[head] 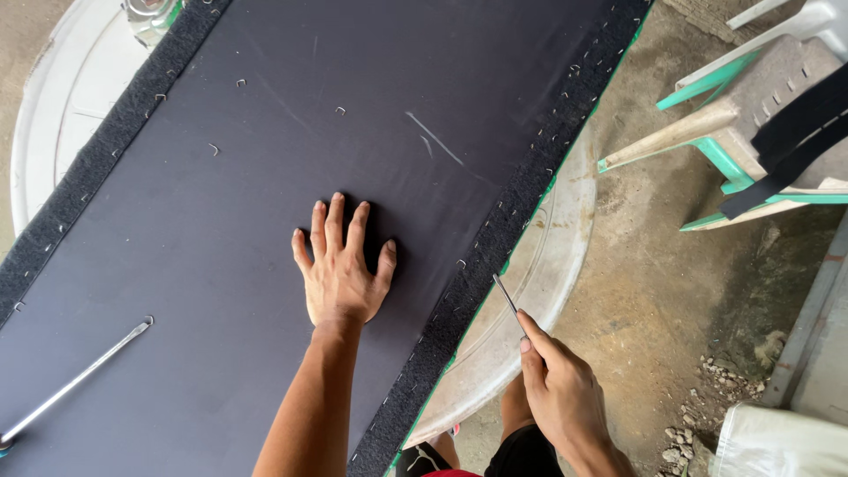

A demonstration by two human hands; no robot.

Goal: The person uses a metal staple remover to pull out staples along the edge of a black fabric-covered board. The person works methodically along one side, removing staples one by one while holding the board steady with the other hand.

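My left hand lies flat, fingers spread, on a large dark board covered in black material. A fuzzy black fabric strip, stapled along the board's right edge, runs diagonally. My right hand grips a thin metal tool whose tip touches the strip's stapled edge. Loose staples lie scattered on the board's face.
A long metal rod-like tool lies on the board at lower left. Under the board sits a round pale table. A green-and-white plastic chair with black straps stands at upper right on the concrete floor. Rubble and a white sack sit at lower right.
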